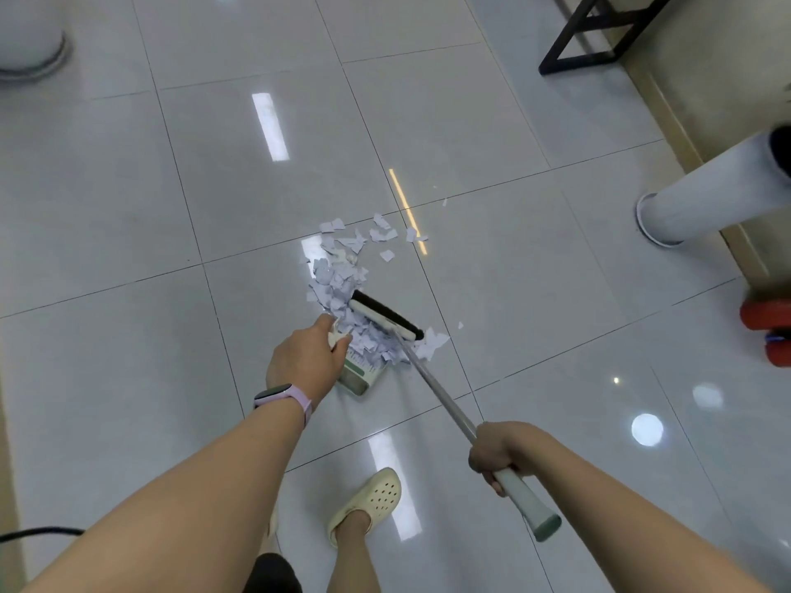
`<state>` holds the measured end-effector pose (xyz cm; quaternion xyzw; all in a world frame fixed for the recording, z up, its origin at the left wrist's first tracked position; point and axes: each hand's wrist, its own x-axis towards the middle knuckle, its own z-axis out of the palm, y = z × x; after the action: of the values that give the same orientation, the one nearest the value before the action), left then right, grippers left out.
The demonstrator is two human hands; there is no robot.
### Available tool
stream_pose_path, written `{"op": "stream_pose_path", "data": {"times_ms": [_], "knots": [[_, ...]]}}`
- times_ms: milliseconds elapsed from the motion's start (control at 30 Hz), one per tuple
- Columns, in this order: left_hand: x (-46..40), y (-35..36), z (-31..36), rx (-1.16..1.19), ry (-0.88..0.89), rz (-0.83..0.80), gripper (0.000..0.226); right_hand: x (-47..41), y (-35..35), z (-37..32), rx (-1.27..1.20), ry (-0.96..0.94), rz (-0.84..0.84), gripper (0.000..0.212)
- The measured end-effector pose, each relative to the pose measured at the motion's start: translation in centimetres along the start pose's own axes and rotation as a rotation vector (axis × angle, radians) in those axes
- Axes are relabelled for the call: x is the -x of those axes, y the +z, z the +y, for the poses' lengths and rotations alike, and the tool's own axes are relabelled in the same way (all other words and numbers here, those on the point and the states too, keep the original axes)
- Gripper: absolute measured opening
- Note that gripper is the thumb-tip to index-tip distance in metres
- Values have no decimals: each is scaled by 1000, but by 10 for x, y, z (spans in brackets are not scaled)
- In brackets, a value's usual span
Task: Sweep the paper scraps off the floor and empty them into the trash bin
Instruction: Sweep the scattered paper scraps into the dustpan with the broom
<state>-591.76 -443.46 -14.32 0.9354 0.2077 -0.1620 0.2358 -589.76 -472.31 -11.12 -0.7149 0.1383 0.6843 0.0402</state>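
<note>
Landmark for all entries: dustpan (358, 375), a pale green-and-white scoop resting on the grey tiled floor (128, 258), mouth facing away from the person.

1. Left hand (304, 360). Sits on the near-left rim of the dustpan, fingers curled over its edge or handle; the exact part gripped is hidden by paper. Judged purpose: to pin the pan to the floor so it does not slide as scraps are pushed in. A lilac wristband (283, 399) sits on the wrist just behind.

2. Right hand (500, 454). Closed in a full fist around the broom handle (441, 400), near its pale rubber grip, well back and to the right of the dustpan. A one-handed hold, likely for short dragging strokes.

3. Broom head (386, 314). Black bristle strip with white back, just beyond the dustpan's mouth, set at a slant across it. Judged purpose: to rake the heap toward the pan.

4. Paper scraps (338, 276). White torn pieces. Densest heap lies between broom head and dustpan and over the pan's mouth; a looser trail runs away beyond the broom; a few pieces lie just right of the pan, outside the broom's reach for now.

5. Foot in a cream clog (371, 502). Planted behind the dustpan, near the person.

6. Trash bin: cannot be identified with certainty. Emptying not yet begun; sweeping is judged about half done.
</note>
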Motion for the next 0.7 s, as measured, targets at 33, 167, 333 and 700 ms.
{"op": "stream_pose_path", "data": {"times_ms": [33, 167, 333, 700], "knots": [[2, 1, 1, 2, 2, -3, 29, 2, 1, 2, 33, 11, -24, 26], [8, 4, 0, -4, 14, 2, 29, 18, 1, 13, 99, 9, -61, 38], [14, 3, -8, 3, 21, 7, 32, 47, 3, 39, -73, -50, 64, 30], [47, 6, -10, 108, -91, -62, 40, 65, 58, 42, -648, -132, 83, 4]]}}
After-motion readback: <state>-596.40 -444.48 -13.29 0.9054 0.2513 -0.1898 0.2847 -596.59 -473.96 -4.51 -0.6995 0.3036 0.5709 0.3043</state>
